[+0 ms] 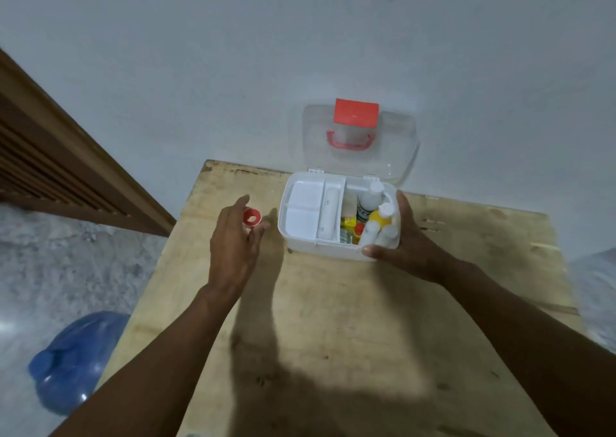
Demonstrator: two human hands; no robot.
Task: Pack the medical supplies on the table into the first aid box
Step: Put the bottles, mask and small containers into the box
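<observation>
1. The first aid box [325, 249] stands open at the far side of the bench [333, 320]. The right grip [411, 239] is wrapped round its right end, thumb on the front corner and fingers along the far side wall.
2. Just inside that grip stand a yellow bottle [380, 219] and a white bottle [369, 199]. Further from it, the box's left half holds a white tray [304, 213].
3. Beyond the right grip, the clear lid [395, 151] stands upright against the wall.
4. A red tape roll [252, 218] sits between the left grip's [233, 246] forefinger and thumb. Whether the fingers are touching it or are released cannot be told.
5. Left of the left grip, a blue bag [73, 360] lies on the floor.
</observation>
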